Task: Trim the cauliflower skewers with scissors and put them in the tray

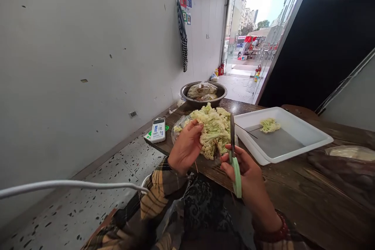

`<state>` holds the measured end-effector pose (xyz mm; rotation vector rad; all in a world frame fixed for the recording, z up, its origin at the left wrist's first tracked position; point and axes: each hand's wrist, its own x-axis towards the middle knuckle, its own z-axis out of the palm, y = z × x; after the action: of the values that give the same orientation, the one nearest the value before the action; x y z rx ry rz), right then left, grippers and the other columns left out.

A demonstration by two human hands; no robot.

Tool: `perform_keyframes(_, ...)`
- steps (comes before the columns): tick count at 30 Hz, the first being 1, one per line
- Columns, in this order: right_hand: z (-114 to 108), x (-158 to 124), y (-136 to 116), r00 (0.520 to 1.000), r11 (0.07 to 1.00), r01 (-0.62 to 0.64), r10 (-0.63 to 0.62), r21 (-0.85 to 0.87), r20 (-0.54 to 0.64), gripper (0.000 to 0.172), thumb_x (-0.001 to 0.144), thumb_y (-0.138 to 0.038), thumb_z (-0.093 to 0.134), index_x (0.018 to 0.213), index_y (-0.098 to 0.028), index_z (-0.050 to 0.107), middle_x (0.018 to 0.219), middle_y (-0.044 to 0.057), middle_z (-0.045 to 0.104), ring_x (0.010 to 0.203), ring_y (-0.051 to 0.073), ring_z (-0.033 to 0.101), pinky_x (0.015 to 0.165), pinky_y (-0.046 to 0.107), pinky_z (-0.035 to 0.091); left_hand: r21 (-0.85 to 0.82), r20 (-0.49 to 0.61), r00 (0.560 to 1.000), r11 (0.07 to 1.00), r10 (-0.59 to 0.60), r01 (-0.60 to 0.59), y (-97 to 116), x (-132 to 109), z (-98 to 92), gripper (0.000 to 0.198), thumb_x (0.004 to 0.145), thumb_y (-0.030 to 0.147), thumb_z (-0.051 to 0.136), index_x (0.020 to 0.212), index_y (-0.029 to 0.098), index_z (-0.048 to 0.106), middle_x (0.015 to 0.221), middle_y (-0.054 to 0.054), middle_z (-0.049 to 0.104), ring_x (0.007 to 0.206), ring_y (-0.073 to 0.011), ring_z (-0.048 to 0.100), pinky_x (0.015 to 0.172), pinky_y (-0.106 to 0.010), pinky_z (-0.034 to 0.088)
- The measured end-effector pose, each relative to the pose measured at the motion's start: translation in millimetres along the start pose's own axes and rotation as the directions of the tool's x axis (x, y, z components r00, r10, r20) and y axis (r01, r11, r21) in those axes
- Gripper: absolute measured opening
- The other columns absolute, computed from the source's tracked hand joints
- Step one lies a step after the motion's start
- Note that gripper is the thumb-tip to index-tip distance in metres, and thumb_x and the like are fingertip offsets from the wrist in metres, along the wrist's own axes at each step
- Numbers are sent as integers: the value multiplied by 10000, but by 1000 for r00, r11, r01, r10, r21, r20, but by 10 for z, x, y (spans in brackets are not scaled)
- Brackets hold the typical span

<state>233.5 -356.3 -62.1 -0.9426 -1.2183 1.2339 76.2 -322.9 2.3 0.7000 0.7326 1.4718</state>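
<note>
My left hand (186, 146) is closed on a piece of cauliflower (211, 131), held just above the near edge of the table. In my right hand (245, 170) are scissors with pale green handles (237, 177), their dark blades (232, 134) pointing up and away. The blades stand just right of the cauliflower; whether they touch it I cannot tell. Behind the held piece, more cauliflower (224, 115) is heaped on a clear plastic bag (176, 134). A thin brown stick (196, 167) shows below my left hand, its upper part hidden.
A white tray (310, 149) on the right holds one cauliflower piece (269, 125) with a thin dark stick. At the far end stands a metal basin (187, 99) with bagged food (202, 90). A white box (158, 131) lies at the table's left edge. A white cable (73, 183) crosses lower left.
</note>
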Motion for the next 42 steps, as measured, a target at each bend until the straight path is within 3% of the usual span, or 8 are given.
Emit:
perform_keyframes(3, 26, -12, -16, 998, 999, 13, -11, 30, -59, 455, 700, -337, 765, 1110, -204, 618, 864, 35, 700, 819, 178, 665, 802, 344, 542, 20, 41, 999, 1000, -22, 21, -28, -9, -29, 266, 759, 195, 692, 1011, 164, 613, 1089, -78, 681, 1001, -215, 649, 867, -349, 521)
perform_keyframes(14, -8, -11, 36, 998, 981, -18, 28, 192, -53, 443, 714, -270, 768, 1131, -224, 627, 873, 16, 688, 847, 168, 656, 800, 304, 523, 116, 79, 997, 993, -9, 0, -156, -50, 40, 398, 758, 251, 714, 1135, 210, 591, 1193, -89, 630, 1106, -215, 601, 890, -311, 499)
perform_keyframes(18, -34, 48, -14, 996, 931, 10, 24, 366, -88, 429, 706, -259, 771, 1114, -240, 640, 861, 0, 678, 837, 152, 649, 766, 272, 520, 236, -24, 1000, 972, -1, 7, -258, -9, 32, 483, 749, 297, 740, 1193, 228, 563, 1163, -71, 612, 1006, -172, 615, 810, -275, 521)
perform_keyframes(21, -96, 126, -60, 986, 880, 30, 51, 473, -157, 439, 672, -241, 786, 1086, -239, 642, 844, -17, 657, 773, 124, 629, 702, 240, 519, 327, 29, 997, 943, -78, 64, -326, 0, 78, 398, 755, 346, 739, 1092, 195, 590, 1092, -57, 624, 913, -157, 630, 753, -270, 530)
perform_keyframes(26, -221, 260, -136, 954, 844, 133, 34, 519, -299, 442, 647, -197, 774, 1059, -231, 621, 799, -41, 627, 663, 94, 583, 603, 217, 502, 630, 266, 923, 775, -278, 51, -406, -84, 281, 300, 778, 430, 699, 897, 162, 632, 807, -58, 681, 685, -151, 627, 628, -262, 505)
perform_keyframes(32, -350, 381, -114, 922, 856, 199, 2, 476, -388, 430, 661, -159, 716, 1068, -232, 596, 813, -43, 620, 683, 94, 594, 562, 198, 478, 695, 397, 789, 715, -468, 74, -595, -81, 482, 343, 792, 505, 651, 786, 168, 591, 662, -37, 659, 550, -132, 593, 540, -245, 473)
perform_keyframes(38, -515, 406, -141, 914, 836, 239, -21, 494, -406, 459, 651, -176, 746, 1075, -239, 583, 811, -47, 630, 705, 97, 606, 617, 214, 502, 714, 401, 803, 700, -441, 28, -764, -38, 613, 354, 809, 514, 621, 764, 179, 515, 559, 10, 607, 428, -91, 509, 417, -187, 380)
perform_keyframes(42, -801, 392, -130, 895, 909, 273, -120, 316, -429, 478, 676, -222, 761, 1120, -235, 586, 871, -12, 664, 777, 134, 634, 708, 274, 525, 755, 424, 807, 652, -411, -64, -755, 75, 727, 349, 818, 513, 588, 735, 181, 518, 556, 17, 592, 403, -83, 481, 388, -188, 365)
